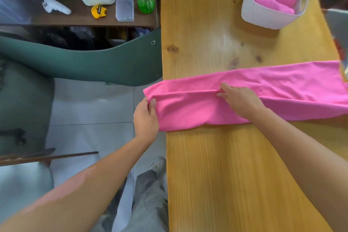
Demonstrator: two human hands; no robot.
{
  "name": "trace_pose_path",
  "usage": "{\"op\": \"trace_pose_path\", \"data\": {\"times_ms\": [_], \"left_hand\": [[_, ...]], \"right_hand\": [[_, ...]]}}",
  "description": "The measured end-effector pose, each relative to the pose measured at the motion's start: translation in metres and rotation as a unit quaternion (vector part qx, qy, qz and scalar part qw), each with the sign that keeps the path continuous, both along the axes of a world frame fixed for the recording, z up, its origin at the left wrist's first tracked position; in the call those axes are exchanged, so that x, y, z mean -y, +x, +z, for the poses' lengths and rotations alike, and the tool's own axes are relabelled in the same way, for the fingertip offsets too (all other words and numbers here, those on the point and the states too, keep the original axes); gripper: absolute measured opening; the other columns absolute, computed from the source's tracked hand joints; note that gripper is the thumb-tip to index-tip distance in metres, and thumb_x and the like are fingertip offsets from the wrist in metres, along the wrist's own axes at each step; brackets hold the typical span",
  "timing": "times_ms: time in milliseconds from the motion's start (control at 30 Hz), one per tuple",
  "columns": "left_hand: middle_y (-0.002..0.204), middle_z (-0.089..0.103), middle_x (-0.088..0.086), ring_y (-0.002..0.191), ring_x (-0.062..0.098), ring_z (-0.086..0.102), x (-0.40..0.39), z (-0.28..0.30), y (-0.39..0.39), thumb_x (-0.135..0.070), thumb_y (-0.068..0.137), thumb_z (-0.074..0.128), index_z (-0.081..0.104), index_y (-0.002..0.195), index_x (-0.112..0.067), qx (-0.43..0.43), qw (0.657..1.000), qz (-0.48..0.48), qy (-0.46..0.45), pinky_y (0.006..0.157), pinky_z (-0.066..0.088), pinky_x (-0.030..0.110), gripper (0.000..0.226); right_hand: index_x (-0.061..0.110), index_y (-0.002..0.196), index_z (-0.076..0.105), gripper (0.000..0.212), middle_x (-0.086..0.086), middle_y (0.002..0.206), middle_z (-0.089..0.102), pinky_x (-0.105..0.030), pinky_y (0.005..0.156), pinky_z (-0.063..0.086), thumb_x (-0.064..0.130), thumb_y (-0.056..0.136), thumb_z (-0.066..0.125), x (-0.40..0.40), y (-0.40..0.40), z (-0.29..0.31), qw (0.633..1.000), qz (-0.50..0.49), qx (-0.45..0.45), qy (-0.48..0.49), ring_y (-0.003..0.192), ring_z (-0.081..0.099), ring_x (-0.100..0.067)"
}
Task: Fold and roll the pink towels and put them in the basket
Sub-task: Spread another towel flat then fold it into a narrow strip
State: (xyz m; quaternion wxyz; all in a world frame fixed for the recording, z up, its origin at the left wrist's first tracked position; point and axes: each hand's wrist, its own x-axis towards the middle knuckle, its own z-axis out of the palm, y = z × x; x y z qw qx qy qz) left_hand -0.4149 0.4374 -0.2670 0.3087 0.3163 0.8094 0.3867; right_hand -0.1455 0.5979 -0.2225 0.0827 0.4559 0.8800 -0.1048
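Now the pink towel (263, 88) lies long-axis across the worktop (216, 165), its end overhanging the left edge. My left hand (146, 117) pinches that end; my right hand (239, 100) pinches the fold midway. Rolling should start from the left. Basket (263, 15) sits at the far right corner.

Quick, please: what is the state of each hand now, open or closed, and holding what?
Left hand: closed, gripping the end of the pink towel at the table edge.
Right hand: closed, pinching the towel's folded edge near its middle.
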Motion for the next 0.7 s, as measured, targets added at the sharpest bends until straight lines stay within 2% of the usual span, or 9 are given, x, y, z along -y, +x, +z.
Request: {"op": "trace_pose_path", "data": {"times_ms": [100, 167, 233, 267, 300, 367, 400, 533, 700], "left_hand": [[0.082, 0.052, 0.002, 0.076, 0.017, 0.046, -0.015, -0.005, -0.007, -0.029, 0.107, 0.043, 0.051, 0.083, -0.010, 0.043, 0.998, 0.027, -0.021, 0.070, 0.036, 0.032, 0.032], [0.083, 0.052, 0.007, 0.074, 0.019, 0.047, -0.025, -0.007, -0.015, -0.031, 0.107, 0.043, 0.058, 0.088, -0.004, 0.136, 0.988, 0.050, -0.049, 0.067, 0.039, 0.034, 0.036], [0.090, 0.059, 0.005, 0.079, 0.022, 0.055, -0.032, -0.007, -0.022, -0.034, 0.108, 0.043, 0.064, 0.094, -0.016, 0.250, 0.964, 0.065, -0.071, 0.067, 0.048, 0.036, 0.031], [0.095, 0.063, 0.005, 0.083, 0.022, 0.058, -0.034, -0.007, -0.026, -0.034, 0.108, 0.043, 0.065, 0.094, -0.022, 0.276, 0.957, 0.060, -0.071, 0.071, 0.051, 0.038, 0.028], [0.098, 0.065, 0.005, 0.086, 0.022, 0.060, -0.036, -0.008, -0.029, -0.034, 0.108, 0.043, 0.065, 0.094, -0.025, 0.279, 0.957, 0.049, -0.064, 0.074, 0.052, 0.039, 0.027], [0.100, 0.065, 0.007, 0.087, 0.021, 0.058, -0.039, -0.011, -0.034, -0.035, 0.108, 0.043, 0.065, 0.096, -0.024, 0.261, 0.964, 0.037, -0.041, 0.076, 0.050, 0.040, 0.027], [0.098, 0.063, 0.007, 0.085, 0.020, 0.057, -0.040, -0.013, -0.036, -0.034, 0.108, 0.043, 0.066, 0.099, -0.020, 0.243, 0.969, 0.037, -0.031, 0.076, 0.048, 0.039, 0.028], [0.087, 0.060, 0.003, 0.079, 0.015, 0.050, -0.046, -0.013, -0.036, -0.030, 0.108, 0.042, 0.064, 0.102, -0.005, 0.140, 0.989, 0.049, 0.020, 0.075, 0.044, 0.035, 0.034], [0.076, 0.058, 0.002, 0.068, 0.010, 0.046, -0.054, -0.012, -0.043, -0.035, 0.107, 0.040, 0.057, 0.091, -0.012, 0.060, 0.997, 0.057, 0.014, 0.063, 0.040, 0.027, 0.032]], "right_hand": [[0.014, 0.111, 0.050, 0.030, -0.004, 0.070, 0.062, -0.026, 0.040, 0.024, 0.039, 0.105, 0.034, -0.015, -0.012, 0.002, 1.000, 0.013, 0.018, 0.004, 0.046, 0.042, -0.017], [0.014, 0.113, 0.048, 0.029, -0.007, 0.072, 0.063, -0.030, 0.043, 0.032, 0.038, 0.106, 0.032, -0.025, -0.020, 0.000, 0.999, 0.020, 0.035, -0.003, 0.050, 0.046, -0.020], [0.013, 0.114, 0.048, 0.029, -0.002, 0.068, 0.056, -0.033, 0.046, 0.036, 0.036, 0.107, 0.032, -0.034, -0.027, -0.003, 0.998, 0.031, 0.057, -0.018, 0.052, 0.049, -0.021], [0.012, 0.115, 0.049, 0.028, -0.001, 0.070, 0.056, -0.036, 0.048, 0.040, 0.034, 0.107, 0.033, -0.037, -0.029, -0.004, 0.997, 0.044, 0.057, -0.027, 0.055, 0.053, -0.023], [0.011, 0.114, 0.052, 0.028, -0.003, 0.078, 0.060, -0.040, 0.057, 0.047, 0.032, 0.107, 0.036, -0.040, -0.031, -0.006, 0.997, 0.059, 0.047, -0.033, 0.066, 0.059, -0.026], [0.009, 0.109, 0.055, 0.025, -0.009, 0.101, 0.065, -0.046, 0.079, 0.050, 0.029, 0.106, 0.040, -0.045, -0.033, -0.007, 0.997, 0.066, 0.008, -0.040, 0.091, 0.062, -0.030], [0.009, 0.106, 0.054, 0.025, -0.010, 0.103, 0.066, -0.047, 0.079, 0.049, 0.029, 0.106, 0.040, -0.047, -0.033, -0.007, 0.997, 0.062, -0.009, -0.040, 0.092, 0.062, -0.031], [0.014, 0.100, 0.040, 0.028, -0.002, 0.071, 0.057, -0.038, 0.052, 0.038, 0.038, 0.106, 0.028, -0.057, -0.041, -0.005, 0.998, 0.063, 0.002, -0.019, 0.057, 0.051, -0.025], [0.020, 0.099, 0.034, 0.027, -0.001, 0.056, 0.051, -0.035, 0.048, 0.029, 0.044, 0.106, 0.025, -0.074, -0.057, -0.007, 0.998, 0.051, 0.031, -0.016, 0.048, 0.044, -0.020]]}}
